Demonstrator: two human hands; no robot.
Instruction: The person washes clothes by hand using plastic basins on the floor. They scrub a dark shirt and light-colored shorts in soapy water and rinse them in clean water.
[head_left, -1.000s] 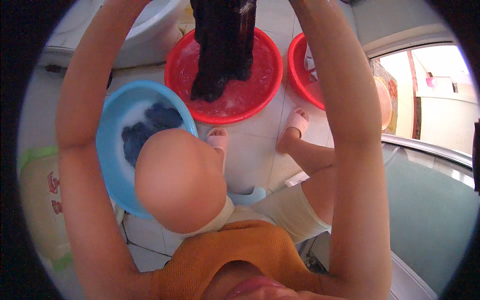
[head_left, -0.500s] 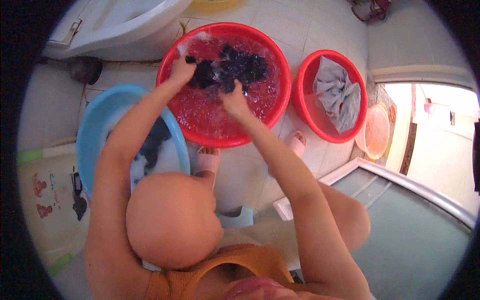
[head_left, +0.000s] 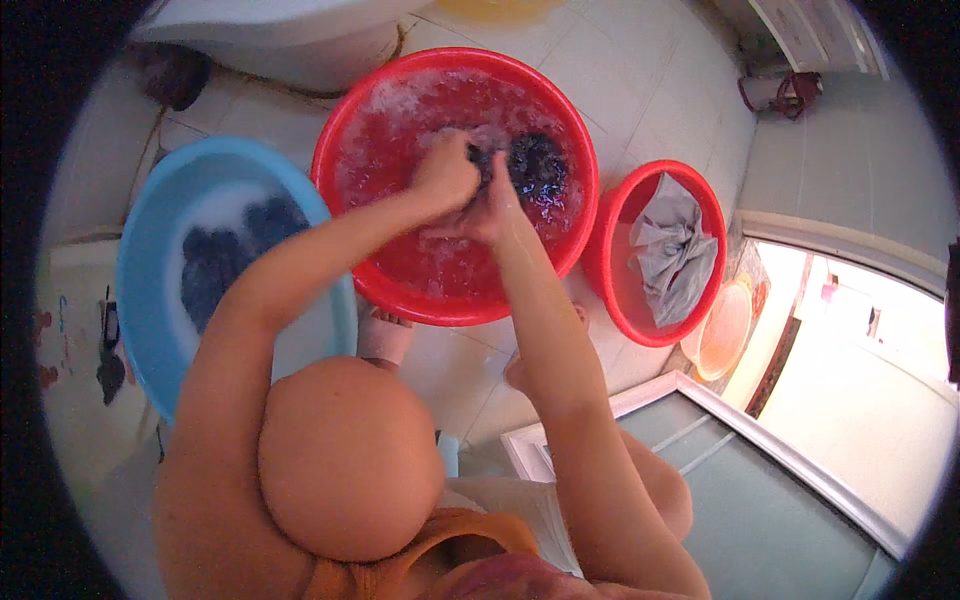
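Observation:
A large red basin [head_left: 455, 308] of sudsy water stands in front of me. Both my hands work in it, close together near its middle. My left hand [head_left: 447, 174] is closed round a bunched part of a dark wet cloth [head_left: 540, 170]. Right beside it, my right hand [head_left: 492, 208] grips the same cloth, thumb up and fingers reaching left, partly hidden by the left hand and water. The rest of the cloth spreads wet at the water's surface to the right of my hands.
At left a light blue tub [head_left: 140, 290] holds dark cloth in cloudy water. To the right, a smaller red basin [head_left: 600, 262] has grey cloth [head_left: 672, 250] in it. An orange basin [head_left: 725, 330] leans beyond it. A white-framed glass panel [head_left: 690, 390] lies low right.
My hands have come together from apart, the left moving right across the basin. The dark cloth is gathered between them and toward the right. The view has shifted.

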